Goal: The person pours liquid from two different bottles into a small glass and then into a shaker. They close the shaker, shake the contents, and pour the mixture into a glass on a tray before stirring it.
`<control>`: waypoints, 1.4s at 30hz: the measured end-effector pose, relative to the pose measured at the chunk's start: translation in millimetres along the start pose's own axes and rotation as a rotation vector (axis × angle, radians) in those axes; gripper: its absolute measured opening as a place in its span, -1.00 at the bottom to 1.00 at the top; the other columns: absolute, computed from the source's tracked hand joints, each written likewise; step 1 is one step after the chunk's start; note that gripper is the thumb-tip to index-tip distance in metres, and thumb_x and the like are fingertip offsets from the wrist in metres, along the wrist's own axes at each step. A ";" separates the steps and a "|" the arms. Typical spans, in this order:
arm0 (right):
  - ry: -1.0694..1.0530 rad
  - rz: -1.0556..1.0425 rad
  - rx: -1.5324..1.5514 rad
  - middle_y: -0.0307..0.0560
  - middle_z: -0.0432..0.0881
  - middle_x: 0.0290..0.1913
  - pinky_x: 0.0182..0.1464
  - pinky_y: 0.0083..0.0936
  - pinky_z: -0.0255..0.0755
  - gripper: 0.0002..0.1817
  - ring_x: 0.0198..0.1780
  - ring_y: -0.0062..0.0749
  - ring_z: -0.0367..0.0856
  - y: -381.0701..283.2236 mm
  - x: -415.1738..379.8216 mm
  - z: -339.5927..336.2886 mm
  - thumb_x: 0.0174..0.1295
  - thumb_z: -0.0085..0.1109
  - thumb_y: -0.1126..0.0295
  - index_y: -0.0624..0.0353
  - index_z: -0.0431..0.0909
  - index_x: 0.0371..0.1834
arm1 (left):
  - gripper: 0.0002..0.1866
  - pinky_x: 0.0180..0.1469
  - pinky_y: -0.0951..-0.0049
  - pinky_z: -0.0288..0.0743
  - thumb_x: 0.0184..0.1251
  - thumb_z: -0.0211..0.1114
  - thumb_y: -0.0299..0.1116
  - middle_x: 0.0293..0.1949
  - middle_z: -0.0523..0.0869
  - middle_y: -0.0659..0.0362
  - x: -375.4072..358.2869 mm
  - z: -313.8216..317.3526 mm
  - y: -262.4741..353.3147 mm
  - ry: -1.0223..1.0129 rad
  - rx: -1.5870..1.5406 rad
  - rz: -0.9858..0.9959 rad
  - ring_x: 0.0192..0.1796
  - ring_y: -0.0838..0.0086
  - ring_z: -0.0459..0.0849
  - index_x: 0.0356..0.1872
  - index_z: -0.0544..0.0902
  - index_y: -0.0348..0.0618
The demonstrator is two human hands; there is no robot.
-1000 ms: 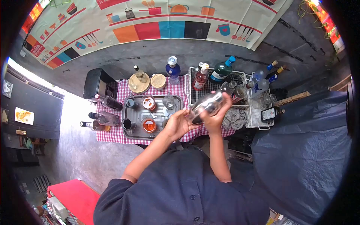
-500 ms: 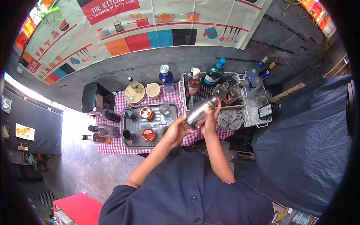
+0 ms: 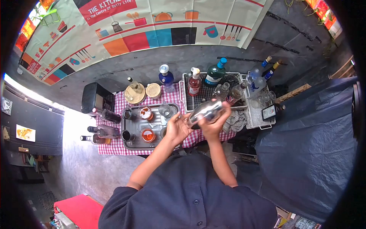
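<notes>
A shiny metal cocktail shaker (image 3: pixel 207 112) is held tilted in front of me, slightly smeared by motion. My right hand (image 3: pixel 214 125) wraps round its right part, fingers closed on the metal. At the lower left end my left hand (image 3: pixel 177 130) cups the base, its thumb raised and its fingers partly hidden under the shaker. Left of my hands, a grey tray (image 3: pixel 155 111) holds several glasses. Two of them, a front glass (image 3: pixel 148 134) and a back glass (image 3: pixel 145 113), contain an orange-red drink.
A white wire basket (image 3: pixel 185 108) behind the shaker holds a pink bottle (image 3: pixel 194 84), a green bottle (image 3: pixel 214 74) and others. A crumpled cloth (image 3: pixel 234 123) hangs by its front. Dark bottles (image 3: pixel 105 132) stand left of the tray; a blue bottle (image 3: pixel 166 78) stands behind.
The shaker has turned in my hands to lie a little flatter. My right hand has shifted lower round it, and the left hand has moved slightly left.
</notes>
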State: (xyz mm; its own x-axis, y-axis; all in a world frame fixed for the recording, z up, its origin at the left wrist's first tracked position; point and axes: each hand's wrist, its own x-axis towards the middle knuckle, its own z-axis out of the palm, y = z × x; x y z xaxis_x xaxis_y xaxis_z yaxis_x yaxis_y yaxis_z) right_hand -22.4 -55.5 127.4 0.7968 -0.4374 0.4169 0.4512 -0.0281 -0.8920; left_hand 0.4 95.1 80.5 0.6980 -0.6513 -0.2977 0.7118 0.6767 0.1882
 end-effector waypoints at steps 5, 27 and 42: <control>-0.376 -0.395 -0.265 0.19 0.33 0.26 0.27 -0.25 0.40 -0.01 0.23 -0.11 0.44 3.3 -15.1 23.7 -0.12 0.58 0.39 0.05 0.06 0.34 | -0.39 0.39 0.00 0.35 0.51 -0.06 0.04 0.22 0.60 -0.09 -12.0 28.0 0.6 0.160 0.001 0.124 0.32 0.06 0.53 0.30 0.43 -0.29; -0.016 -0.029 -0.025 0.10 0.34 0.22 0.25 -0.25 0.43 0.01 0.21 -0.15 0.44 3.6 -13.1 18.2 -0.06 0.54 0.30 0.08 0.02 0.40 | -0.37 0.37 0.15 0.39 0.52 -0.06 0.07 0.25 0.56 -0.07 -11.8 23.9 -1.1 0.091 0.059 0.086 0.23 0.18 0.58 0.28 0.43 -0.33; 0.298 0.811 0.667 -0.18 0.61 -0.12 0.03 -0.30 0.53 -0.66 -0.05 -0.33 0.62 79.1 -6.8 -28.9 0.37 0.09 0.07 0.07 0.47 0.01 | -0.35 0.39 0.20 0.34 0.51 0.03 0.06 0.27 0.53 -0.02 -20.4 26.0 -4.1 0.087 0.312 0.152 0.30 0.23 0.51 0.31 0.44 -0.35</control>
State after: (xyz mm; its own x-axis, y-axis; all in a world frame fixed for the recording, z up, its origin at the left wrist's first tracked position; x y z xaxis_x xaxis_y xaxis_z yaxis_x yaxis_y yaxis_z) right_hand -3.8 -80.7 49.0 0.8669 -0.3084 -0.3917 0.0340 0.8205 -0.5707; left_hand -14.7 96.7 110.1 0.7982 -0.5104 -0.3199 0.5991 0.6180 0.5090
